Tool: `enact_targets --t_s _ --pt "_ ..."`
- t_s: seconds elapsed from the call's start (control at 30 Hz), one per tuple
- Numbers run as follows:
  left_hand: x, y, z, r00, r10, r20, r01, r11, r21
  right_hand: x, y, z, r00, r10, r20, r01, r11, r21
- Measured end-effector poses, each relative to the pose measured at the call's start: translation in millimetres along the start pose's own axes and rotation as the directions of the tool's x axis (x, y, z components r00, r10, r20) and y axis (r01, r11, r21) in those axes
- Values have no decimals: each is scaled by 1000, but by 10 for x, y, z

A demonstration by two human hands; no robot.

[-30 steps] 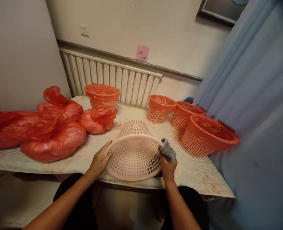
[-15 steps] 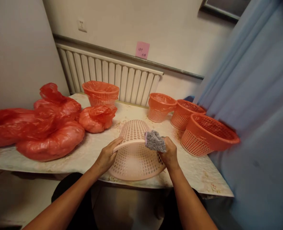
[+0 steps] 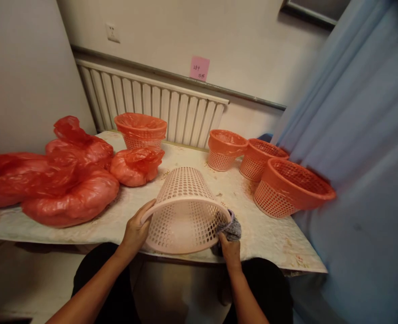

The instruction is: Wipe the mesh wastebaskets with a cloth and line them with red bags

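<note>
A pale pink basket [image 3: 185, 211] is laid on its side at the near edge of the tabletop [image 3: 273, 238], its rim gripped by the left hand [image 3: 135, 230]. A grey cloth [image 3: 231, 229] is clenched in the right hand [image 3: 230, 249] against the basket's right rim; orange baskets [image 3: 291, 189] are lined up to the far right

Bare table [image 3: 239, 193] beyond pink basket [image 3: 185, 211] — orange baskets [image 3: 288, 189] right, red bags [image 3: 67, 180] left.

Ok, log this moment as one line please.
left hand: grips rim of pale pink perforated basket, lying on its side on table | right hand: presses grey cloth to rim
</note>
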State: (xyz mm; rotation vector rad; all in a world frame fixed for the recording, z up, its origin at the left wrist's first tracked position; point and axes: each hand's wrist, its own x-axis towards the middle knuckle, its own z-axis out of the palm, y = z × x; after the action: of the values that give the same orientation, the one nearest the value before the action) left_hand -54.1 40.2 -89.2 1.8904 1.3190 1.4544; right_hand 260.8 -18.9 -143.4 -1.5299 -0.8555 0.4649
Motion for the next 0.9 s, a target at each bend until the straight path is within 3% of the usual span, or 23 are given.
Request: enact_targets --t_s 0.07,0.13,0.23,0.3,0.37,0.43,0.53,0.67,0.73,0.8,0.87,0.9 --pt "-88 7 43 998 -56 -42 54 997 -47 58 -8 -143 995 76 -62 -78 997 -18" --pt "-178 42 104 992 -90 -84 84 994 -74 132 -32 -319 974 106 -203 -113 993 -26" --pt "-279 132 198 983 -142 -115 130 986 -104 204 -200 -567 876 128 -464 -152 988 -14" --pt "-315 196 255 973 -202 -108 190 975 -115 183 -431 -667 806 82 -586 -84 996 24" --pt "-334 245 307 961 -259 -95 250 963 -97 100 -706 -688 794 20 -608 27 997 69" --pt "-357 275 351 951 -294 -100 290 955 -55 -20 -939 -632 845 -4 -534 73 991 109" --pt "-435 289 386 945 -301 -129 302 953 -8 -174 -1063 -442 934 87 -345 -22 982 188" --pt "-597 270 355 983 -174 -64 177 984 34 -183 -878 -110 977 177 -117 -157 974 164" --pt "-656 256 328 990 -142 17 142 989 40 -127 -756 51 995 40 -88 -40 999 2" --pt "-682 242 311 987 -149 59 147 988 44 -82 -653 193 977 -213 14 212 961 -177" --pt "-682 229 307 987 -151 56 148 988 44 -79 -564 314 882 -384 272 455 846 -280" --pt "-679 222 308 987 -149 56 147 988 40 -98 -524 366 815 -389 430 534 792 -296"
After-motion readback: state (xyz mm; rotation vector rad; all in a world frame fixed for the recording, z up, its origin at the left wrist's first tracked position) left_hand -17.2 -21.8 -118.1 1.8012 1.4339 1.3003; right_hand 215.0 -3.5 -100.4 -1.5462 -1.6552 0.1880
